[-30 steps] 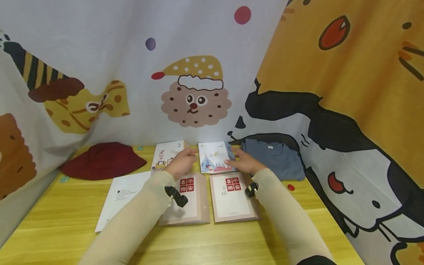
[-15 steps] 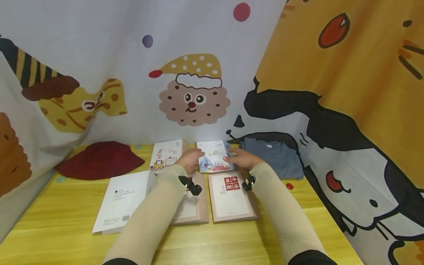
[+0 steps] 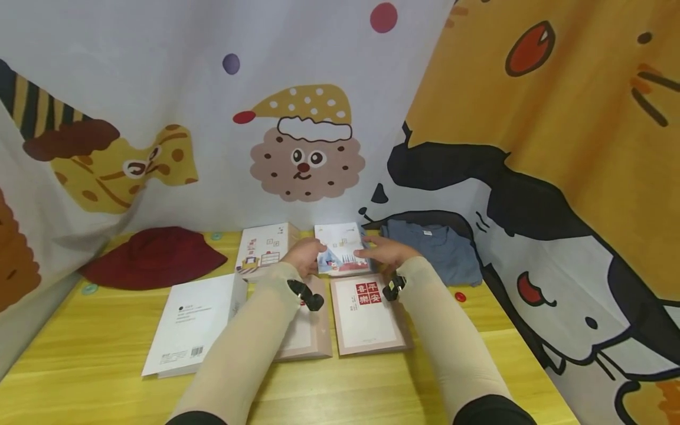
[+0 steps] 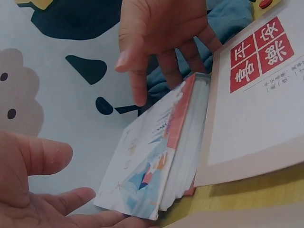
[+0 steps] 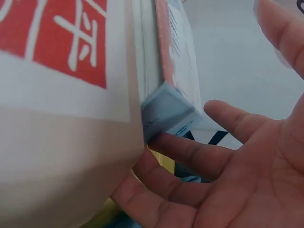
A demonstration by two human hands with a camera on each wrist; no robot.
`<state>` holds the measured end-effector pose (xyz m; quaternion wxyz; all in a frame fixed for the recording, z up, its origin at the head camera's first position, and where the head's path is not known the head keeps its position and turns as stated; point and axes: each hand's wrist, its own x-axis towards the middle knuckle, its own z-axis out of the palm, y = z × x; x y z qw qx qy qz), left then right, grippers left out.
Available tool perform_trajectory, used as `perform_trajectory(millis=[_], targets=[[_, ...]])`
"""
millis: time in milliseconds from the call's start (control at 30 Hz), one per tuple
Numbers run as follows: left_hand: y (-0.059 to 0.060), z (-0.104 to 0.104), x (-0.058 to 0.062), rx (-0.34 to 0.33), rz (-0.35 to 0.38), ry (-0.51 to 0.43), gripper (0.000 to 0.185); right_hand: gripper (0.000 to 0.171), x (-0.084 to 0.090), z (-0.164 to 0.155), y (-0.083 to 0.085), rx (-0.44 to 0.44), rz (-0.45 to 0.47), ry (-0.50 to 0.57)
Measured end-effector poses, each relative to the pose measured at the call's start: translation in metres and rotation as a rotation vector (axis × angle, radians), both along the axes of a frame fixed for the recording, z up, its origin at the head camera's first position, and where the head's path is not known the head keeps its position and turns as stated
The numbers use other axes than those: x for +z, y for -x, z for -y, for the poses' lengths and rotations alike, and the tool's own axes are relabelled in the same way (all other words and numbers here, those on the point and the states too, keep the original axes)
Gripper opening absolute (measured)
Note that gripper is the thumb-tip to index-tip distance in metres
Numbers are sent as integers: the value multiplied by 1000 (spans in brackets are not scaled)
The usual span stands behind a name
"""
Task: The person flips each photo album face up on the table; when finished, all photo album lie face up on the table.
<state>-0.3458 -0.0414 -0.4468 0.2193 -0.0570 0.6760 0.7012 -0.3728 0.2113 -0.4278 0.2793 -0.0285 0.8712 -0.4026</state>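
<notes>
A small book with a blue-and-white illustrated cover (image 3: pixel 342 251) lies at the back of the yellow table, between my two hands. In the left wrist view this small book (image 4: pixel 147 161) is tilted, its page edges showing. My left hand (image 3: pixel 305 255) touches its left corner, fingers (image 4: pixel 71 202) reaching under it and thumb apart. My right hand (image 3: pixel 385 251) is at its right side. There its straight fingers (image 5: pixel 190 156) lie under the spine corner of the small book (image 5: pixel 171 109). A beige book with red squares (image 3: pixel 369 319) lies just in front.
A second beige book (image 3: pixel 310 336) lies under my left forearm. A white book with a house drawing (image 3: pixel 265 248) and a large white book (image 3: pixel 193 321) lie further left. A red hat (image 3: pixel 151 257) is back left, a folded grey-blue shirt (image 3: pixel 441 251) back right. Cartoon curtains hang behind.
My left hand has moved right, from beside the house-drawing book to the left corner of the small illustrated book. My right hand has closed in on that book's right side.
</notes>
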Motion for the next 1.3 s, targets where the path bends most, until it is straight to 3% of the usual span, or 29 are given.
perform_trajectory(millis=[300, 533, 767, 1000, 1300], targets=[[1, -2, -1, 38, 54, -77, 54, 89, 3, 1, -1, 1, 15, 22], [5, -3, -10, 88, 85, -71, 42, 87, 2, 5, -1, 16, -16, -8], [7, -4, -12, 78, 61, -13, 43, 88, 0, 9, 1, 5, -16, -11], [7, -4, -10, 13, -20, 156, 68, 85, 1, 8, -1, 15, -30, -4], [4, 0, -11, 38, 6, 83, 73, 82, -4, 8, 2, 22, -38, -6]])
